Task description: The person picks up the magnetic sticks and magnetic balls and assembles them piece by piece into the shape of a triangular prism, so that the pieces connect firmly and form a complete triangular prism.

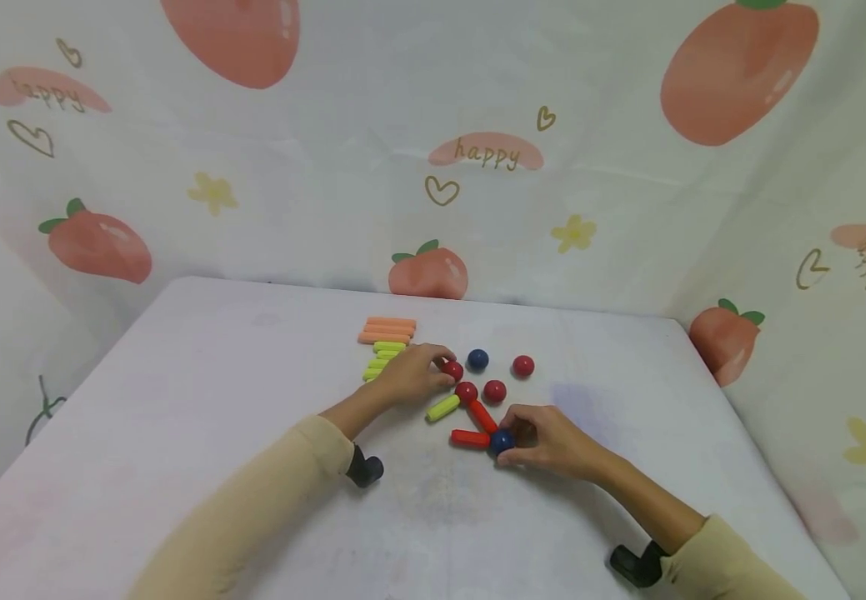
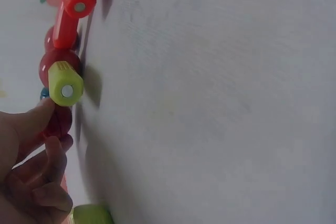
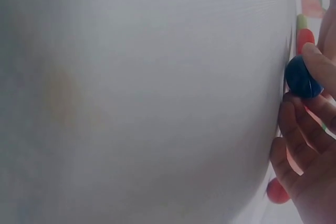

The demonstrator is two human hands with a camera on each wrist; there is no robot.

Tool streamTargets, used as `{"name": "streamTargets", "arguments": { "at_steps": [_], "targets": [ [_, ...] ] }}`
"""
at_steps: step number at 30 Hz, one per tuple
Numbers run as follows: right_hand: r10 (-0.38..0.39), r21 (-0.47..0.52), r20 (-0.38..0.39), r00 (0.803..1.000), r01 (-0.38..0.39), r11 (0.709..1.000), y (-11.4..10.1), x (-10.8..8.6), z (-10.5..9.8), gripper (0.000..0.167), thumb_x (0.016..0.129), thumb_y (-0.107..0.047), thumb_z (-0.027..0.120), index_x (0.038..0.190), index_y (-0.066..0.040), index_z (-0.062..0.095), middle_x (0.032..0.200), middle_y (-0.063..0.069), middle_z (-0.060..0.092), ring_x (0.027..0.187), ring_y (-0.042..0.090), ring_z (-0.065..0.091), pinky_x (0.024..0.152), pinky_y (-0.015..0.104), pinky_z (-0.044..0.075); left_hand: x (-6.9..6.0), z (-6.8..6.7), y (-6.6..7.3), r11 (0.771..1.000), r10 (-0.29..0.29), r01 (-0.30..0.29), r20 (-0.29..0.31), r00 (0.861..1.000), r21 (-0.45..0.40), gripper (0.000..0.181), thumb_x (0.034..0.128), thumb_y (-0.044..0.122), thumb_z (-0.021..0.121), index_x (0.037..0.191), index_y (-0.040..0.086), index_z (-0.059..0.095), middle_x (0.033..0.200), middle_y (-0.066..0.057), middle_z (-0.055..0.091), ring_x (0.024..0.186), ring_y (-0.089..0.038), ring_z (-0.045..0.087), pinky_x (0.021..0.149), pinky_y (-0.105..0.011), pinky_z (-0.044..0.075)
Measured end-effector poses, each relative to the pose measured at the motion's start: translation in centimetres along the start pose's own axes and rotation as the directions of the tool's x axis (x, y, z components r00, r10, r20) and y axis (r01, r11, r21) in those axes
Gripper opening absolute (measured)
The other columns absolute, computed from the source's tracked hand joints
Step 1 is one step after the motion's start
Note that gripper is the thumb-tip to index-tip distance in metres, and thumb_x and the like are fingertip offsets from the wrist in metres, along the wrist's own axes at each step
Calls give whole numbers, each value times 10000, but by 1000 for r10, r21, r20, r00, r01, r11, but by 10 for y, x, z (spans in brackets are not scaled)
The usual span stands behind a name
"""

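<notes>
My left hand [image 1: 413, 373] pinches a red ball [image 1: 453, 371] between thumb and fingers; the left wrist view shows this ball [image 2: 59, 121] partly covered by the thumb. Thumb and fingers of my right hand [image 1: 553, 440] grip a blue ball [image 1: 502, 442], seen also as a dark blue ball [image 3: 302, 77] in the right wrist view. Two red rods [image 1: 470, 438] meet at that blue ball. One of them reaches up to another red ball [image 1: 466, 392], from which a yellow-green rod [image 1: 443, 408] points left. A silver disc shows in this rod's end [image 2: 67, 91].
Orange rods [image 1: 387, 330] lie side by side at the back, with several yellow-green rods [image 1: 383, 358] in front, partly hidden by my left hand. Loose on the white table [image 1: 252, 400] are a blue ball [image 1: 478, 360] and two red balls [image 1: 523, 366]. A printed curtain hangs behind.
</notes>
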State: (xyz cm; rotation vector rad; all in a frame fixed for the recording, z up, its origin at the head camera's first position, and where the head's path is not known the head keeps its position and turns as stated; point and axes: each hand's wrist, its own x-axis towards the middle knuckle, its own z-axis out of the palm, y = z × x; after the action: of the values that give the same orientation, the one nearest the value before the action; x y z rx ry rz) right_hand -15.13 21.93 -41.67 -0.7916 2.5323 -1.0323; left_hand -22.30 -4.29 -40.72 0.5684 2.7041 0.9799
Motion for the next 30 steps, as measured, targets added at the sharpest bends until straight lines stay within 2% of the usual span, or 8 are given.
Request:
{"name": "streamTargets", "arguments": {
  "at_steps": [3, 6, 10, 14, 17, 22, 30],
  "targets": [
    [4, 1, 5, 1000, -4, 1000, -1, 1, 0, 323, 814, -286, 835, 1042, -135, 663, 905, -84, 674, 795, 102, 619, 742, 240, 553, -9, -3, -4, 1000, 9, -9, -51, 999, 13, 377, 894, 257, 759, 1236, 132, 665, 1082, -5, 696, 1038, -175, 605, 876, -352, 527],
    [10, -2, 7, 1000, -10, 1000, -1, 2, 0, 325, 812, -284, 837, 1044, -136, 663, 910, -84, 674, 796, 101, 620, 740, 237, 553, -24, -9, -8, 1000, 13, -14, -79, 997, -12, 357, 863, 261, 789, 1184, 144, 685, 1044, 8, 710, 973, -157, 621, 782, -299, 544],
    [14, -3, 3, 1000, -14, 1000, -1, 1, 0, 328, 808, -280, 841, 1044, -139, 661, 905, -87, 672, 795, 100, 619, 734, 233, 552, -48, -14, -13, 997, 41, -46, -85, 996, -62, 337, 831, 247, 817, 1135, 150, 707, 1000, 21, 716, 857, -148, 615, 675, -262, 530],
    [11, 10, 4, 1000, -11, 1000, -1, 0, -1, 325, 810, -281, 839, 1046, -142, 663, 913, -86, 675, 805, 105, 621, 743, 235, 551, -70, -14, -19, 995, 80, -85, -91, 993, -47, 342, 801, 242, 845, 1105, 142, 722, 931, 56, 688, 785, -134, 578, 634, -259, 515],
    [11, 20, 8, 1000, -11, 1000, 0, 0, -2, 318, 815, -278, 835, 1050, -143, 667, 922, -82, 677, 817, 111, 622, 754, 235, 549, -81, -9, -22, 995, 88, -90, -69, 994, -29, 334, 793, 259, 849, 1086, 154, 728, 884, 90, 665, 740, -112, 559, 610, -258, 507],
    [12, 16, 14, 1000, -13, 1000, 1, -1, -2, 315, 827, -269, 825, 1068, -131, 678, 930, -79, 680, 828, 111, 622, 766, 232, 547, -90, 4, -24, 994, 107, -107, 2, 994, -36, 323, 821, 285, 822, 1109, 182, 720, 906, 123, 674, 728, -84, 569, 615, -249, 505],
    [2, 18, 19, 1000, -2, 1000, 1, -1, -2, 326, 835, -255, 818, 1094, -104, 689, 944, -69, 689, 828, 111, 625, 765, 234, 551, -88, 19, -16, 989, 142, -142, 4, 990, -47, 345, 843, 274, 803, 1162, 178, 709, 961, 120, 703, 726, -59, 572, 629, -235, 498]
  ]
}}
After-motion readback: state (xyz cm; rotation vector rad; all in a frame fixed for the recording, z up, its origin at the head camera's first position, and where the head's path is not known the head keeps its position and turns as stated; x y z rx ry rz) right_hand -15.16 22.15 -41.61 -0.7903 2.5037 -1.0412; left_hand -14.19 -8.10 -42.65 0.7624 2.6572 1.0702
